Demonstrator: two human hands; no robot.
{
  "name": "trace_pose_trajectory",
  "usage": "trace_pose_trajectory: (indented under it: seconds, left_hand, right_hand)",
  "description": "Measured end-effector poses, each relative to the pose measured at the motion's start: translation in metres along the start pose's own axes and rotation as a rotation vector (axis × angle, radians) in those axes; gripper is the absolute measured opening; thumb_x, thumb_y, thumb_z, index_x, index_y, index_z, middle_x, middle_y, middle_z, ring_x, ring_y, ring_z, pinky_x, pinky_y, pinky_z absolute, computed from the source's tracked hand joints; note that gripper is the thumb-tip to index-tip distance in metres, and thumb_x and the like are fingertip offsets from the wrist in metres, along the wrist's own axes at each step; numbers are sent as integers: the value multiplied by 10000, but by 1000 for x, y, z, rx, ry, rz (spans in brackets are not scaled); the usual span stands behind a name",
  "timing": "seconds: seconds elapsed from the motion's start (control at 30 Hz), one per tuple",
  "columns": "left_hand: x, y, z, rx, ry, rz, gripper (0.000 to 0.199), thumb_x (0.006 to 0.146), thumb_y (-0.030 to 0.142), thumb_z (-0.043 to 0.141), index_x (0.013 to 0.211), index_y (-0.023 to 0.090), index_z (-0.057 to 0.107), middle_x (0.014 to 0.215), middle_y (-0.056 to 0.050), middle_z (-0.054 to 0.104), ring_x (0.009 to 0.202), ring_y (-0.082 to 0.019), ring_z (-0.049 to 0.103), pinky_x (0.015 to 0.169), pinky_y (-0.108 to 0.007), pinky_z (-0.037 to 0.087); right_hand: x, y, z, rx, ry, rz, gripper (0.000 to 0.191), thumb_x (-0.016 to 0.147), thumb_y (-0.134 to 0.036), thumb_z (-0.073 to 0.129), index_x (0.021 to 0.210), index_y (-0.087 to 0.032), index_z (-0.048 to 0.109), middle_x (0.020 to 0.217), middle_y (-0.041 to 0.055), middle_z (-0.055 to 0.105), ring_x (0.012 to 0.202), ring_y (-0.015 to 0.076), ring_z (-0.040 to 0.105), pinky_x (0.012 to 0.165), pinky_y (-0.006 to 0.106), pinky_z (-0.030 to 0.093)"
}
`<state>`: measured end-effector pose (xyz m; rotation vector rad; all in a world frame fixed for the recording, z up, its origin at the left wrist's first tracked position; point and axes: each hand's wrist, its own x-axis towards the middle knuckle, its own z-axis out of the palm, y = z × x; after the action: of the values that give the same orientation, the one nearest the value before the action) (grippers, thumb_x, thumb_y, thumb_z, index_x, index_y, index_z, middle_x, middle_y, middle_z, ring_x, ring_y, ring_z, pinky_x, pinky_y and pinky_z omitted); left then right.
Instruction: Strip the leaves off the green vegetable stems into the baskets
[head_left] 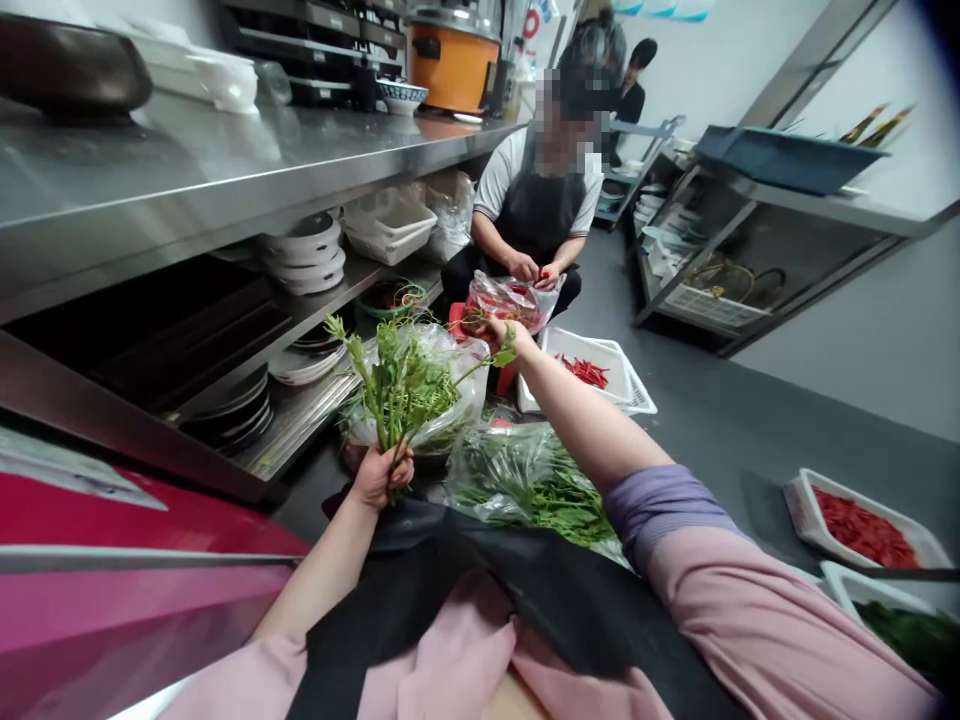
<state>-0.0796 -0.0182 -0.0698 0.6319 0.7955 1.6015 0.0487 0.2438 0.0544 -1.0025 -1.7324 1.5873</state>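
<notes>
Apart, left hand (382,476) grips leafy stems (396,390), right hand (501,330) pinches a sprig (508,349); counter edge (247,200) left, open floor (697,430) right

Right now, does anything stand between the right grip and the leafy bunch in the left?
Nothing visible does. A thin sprig at the right grip points toward the leafy bunch in the left grip; the plastic bag of greens seems lower.

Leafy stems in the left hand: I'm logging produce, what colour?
The leafy stems are green, head view.
</notes>
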Motion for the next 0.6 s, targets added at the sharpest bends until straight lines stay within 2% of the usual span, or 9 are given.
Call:
trace_pose_trajectory:
  seconds: [0.07,0.13,0.2,0.27,0.33,0.43,0.5,0.6]
  left_hand:
    - [0,-2,0,5,5,-18,368,714,453,750,678,145,552,313,103,317,256,-35,227,331,-167,194]
    - [1,-4,0,12,0,-39,373,708,458,753,685,142,557,319,103,321,260,-35,230,331,-165,190]
    - [1,-5,-1,24,-4,-53,371,719,463,743,695,140,560,328,103,327,264,-34,232,333,-162,188]
    - [0,-4,1,38,-7,-61,375,726,472,733,697,141,560,331,104,329,264,-34,233,332,-160,190]
    - [-1,-2,3,47,-5,-67,384,717,479,739,692,140,560,328,104,327,262,-33,230,329,-160,189]
    - [-4,0,9,56,-3,-82,375,709,461,752,694,135,566,333,102,331,264,-29,228,328,-158,178]
    - [-6,0,12,51,-9,-86,363,714,445,753,699,133,569,338,103,331,265,-28,230,332,-157,174]
    - [-10,-3,12,28,-19,-94,357,724,440,747,692,136,564,335,108,316,263,-29,231,340,-162,176]
  right_hand:
    - [-18,-10,-22,82,-53,88,543,824,-674,498,677,-156,573,425,-47,360,361,50,229,359,208,170]
    - [-39,-24,-44,145,-182,153,604,778,-744,496,726,-150,595,423,-75,282,353,40,167,348,203,125]
    - [-59,-35,-58,137,-289,131,562,720,-700,620,776,-140,609,435,-96,256,355,29,163,345,188,115]
    - [-75,-40,-64,85,-299,60,481,644,-566,770,777,-134,604,444,-92,320,362,21,219,342,174,141]
    - [-83,-38,-62,32,-192,-16,426,603,-459,829,729,-141,575,458,-67,418,371,26,302,339,167,189]
    - [-83,-31,-56,61,47,-78,387,667,-432,795,679,-161,519,490,-37,501,383,42,385,342,167,261]
    - [-74,-28,-58,172,200,-98,376,730,-432,748,671,-175,480,493,-48,482,389,40,386,356,164,295]
    - [-47,-29,-78,289,435,-171,431,778,-479,692,650,-196,393,498,-76,400,419,39,377,398,161,343]
